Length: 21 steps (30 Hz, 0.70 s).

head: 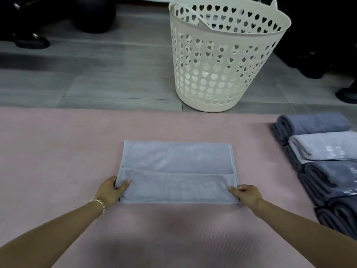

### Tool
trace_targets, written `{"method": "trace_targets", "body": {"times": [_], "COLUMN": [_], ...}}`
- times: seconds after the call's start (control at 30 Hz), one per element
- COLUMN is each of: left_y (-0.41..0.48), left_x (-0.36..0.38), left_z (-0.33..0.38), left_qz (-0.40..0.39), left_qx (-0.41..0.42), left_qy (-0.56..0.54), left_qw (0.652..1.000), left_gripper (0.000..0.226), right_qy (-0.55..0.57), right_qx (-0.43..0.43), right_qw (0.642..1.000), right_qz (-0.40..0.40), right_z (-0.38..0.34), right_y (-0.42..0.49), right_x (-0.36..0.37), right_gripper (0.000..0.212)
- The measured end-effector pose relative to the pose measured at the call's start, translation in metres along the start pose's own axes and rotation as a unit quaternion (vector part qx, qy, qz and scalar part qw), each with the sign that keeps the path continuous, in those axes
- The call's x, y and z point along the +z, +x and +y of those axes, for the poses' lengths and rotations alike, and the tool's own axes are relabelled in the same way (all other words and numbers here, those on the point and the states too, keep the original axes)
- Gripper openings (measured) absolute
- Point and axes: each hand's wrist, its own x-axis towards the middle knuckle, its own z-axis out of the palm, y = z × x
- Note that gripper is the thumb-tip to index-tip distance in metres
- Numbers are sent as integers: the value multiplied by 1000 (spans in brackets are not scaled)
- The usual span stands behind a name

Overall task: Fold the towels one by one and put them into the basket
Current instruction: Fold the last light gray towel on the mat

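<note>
— Which step are we on?
— Folding, I judge. On the pink mat [58, 151], short of the white heart-holed basket [228, 60] and left of the towel pile [328, 171], the pale grey towel [177, 157] lies flat with its near strip turned up. The left hand [111, 190] and right hand [249, 194] each clamp fingers and thumb on a near corner. Next I'd carry that edge to the far side, corners level.
— Counts?
— One mat, one basket, one towel in hand. The pile has at least six and runs off frame. Two hands, one bracelet [98, 203].
</note>
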Motion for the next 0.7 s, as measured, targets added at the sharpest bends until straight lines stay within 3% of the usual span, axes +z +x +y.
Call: {"method": "trace_targets", "body": {"times": [0.13,0.27,0.37,0.53,0.6,0.7], "left_y": [-4,-6,-6,-2,1,4], "left_x": [-7,-7,-3,-3,-4,-5], "left_z": [-3,-12,-13,-2,5,16], "left_qz": [-21,-22,18,16,-8,-54], "left_qx": [-4,-4,6,-56,-87,-119], "left_qy": [-9,74,69,15,-33,-109], "left_qw": [1000,997,997,998,996,985], "left_gripper": [35,34,34,31,34,26], "right_qy": [44,-115,-123,-260,-295,-292], "right_qx": [-31,-64,-63,-205,-278,-336], "right_qw": [999,990,986,936,910,893], "right_qz": [-4,52,96,116,89,-59], "right_z": [0,5,-5,-30,-36,-46], "right_y": [-5,-1,-6,-28,-35,-40], "right_x": [-13,-17,-2,39,57,84], "right_gripper": [32,24,25,34,42,55]}}
